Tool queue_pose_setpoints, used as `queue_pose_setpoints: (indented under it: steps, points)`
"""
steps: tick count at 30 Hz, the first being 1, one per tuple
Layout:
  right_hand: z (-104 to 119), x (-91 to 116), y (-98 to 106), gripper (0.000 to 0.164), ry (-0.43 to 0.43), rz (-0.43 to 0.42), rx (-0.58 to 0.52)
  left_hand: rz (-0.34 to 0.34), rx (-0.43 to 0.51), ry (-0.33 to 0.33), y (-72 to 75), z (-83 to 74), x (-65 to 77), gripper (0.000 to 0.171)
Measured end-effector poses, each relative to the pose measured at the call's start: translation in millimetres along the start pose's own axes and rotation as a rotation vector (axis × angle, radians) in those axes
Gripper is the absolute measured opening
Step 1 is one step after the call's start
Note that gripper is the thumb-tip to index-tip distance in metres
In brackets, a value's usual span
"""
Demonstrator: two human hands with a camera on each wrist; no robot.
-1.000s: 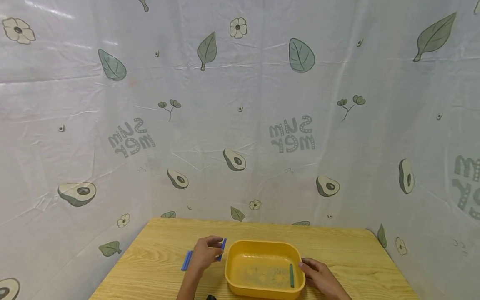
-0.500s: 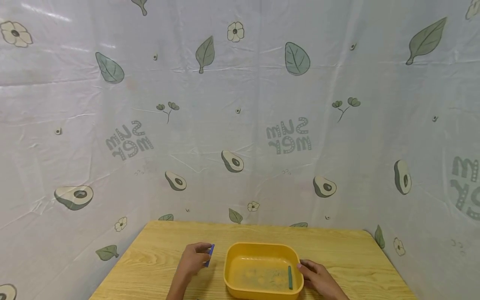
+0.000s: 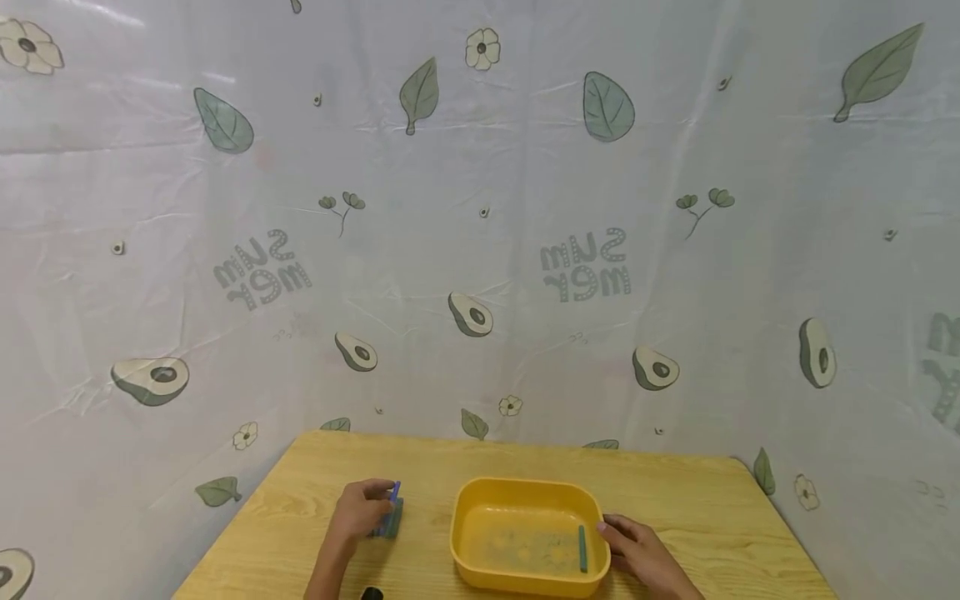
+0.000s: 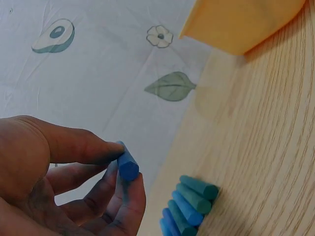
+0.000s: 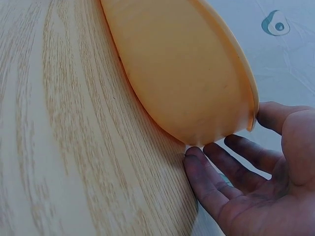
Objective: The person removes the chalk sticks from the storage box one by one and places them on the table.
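Note:
My left hand (image 3: 358, 510) pinches a blue chalk stick (image 4: 128, 166) between thumb and fingers. The stick is above a row of blue and green chalk sticks (image 4: 189, 205), which lie side by side on the table. Several of those sticks are partly covered by the hand in the head view. My right hand (image 3: 641, 550) holds the right end of a yellow plastic basin (image 3: 525, 587), thumb at the rim and fingertips against the outer wall. Inside the basin lies one green chalk stick (image 3: 582, 548) near the right wall. Dark dust marks both hands' fingers.
The wooden table (image 3: 720, 517) carries everything. A patterned plastic curtain (image 3: 480, 250) hangs behind it and at both sides. At the front edge of the view, a small black object (image 3: 371, 593) is partly cut off.
My left hand has moved left with the blue chalk, away from the basin to above the row. An earlier frame shows blue sticks beside that hand. The right hand stays at the basin.

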State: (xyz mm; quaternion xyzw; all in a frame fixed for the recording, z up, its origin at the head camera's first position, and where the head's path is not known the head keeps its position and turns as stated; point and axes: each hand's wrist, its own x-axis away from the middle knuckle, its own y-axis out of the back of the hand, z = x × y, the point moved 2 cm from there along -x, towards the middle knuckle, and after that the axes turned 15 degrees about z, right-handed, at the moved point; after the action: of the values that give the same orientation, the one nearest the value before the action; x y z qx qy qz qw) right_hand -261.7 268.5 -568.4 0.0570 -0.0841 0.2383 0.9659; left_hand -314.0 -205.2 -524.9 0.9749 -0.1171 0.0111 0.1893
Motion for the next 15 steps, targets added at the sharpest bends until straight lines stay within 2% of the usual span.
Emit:
queue_pose_setpoints:
  steps: [9,15]
  points:
    - [0.9,-0.6,-1.7,0.081,-0.034,-0.04,0.017,-0.069,-0.004,0.011,16.2,13.4,-5.2,0.037]
    - [2.5,-2.1,-1.7,0.081,-0.042,-0.036,0.02,-0.072,0.004,0.045,23.4,22.8,-3.7,0.039]
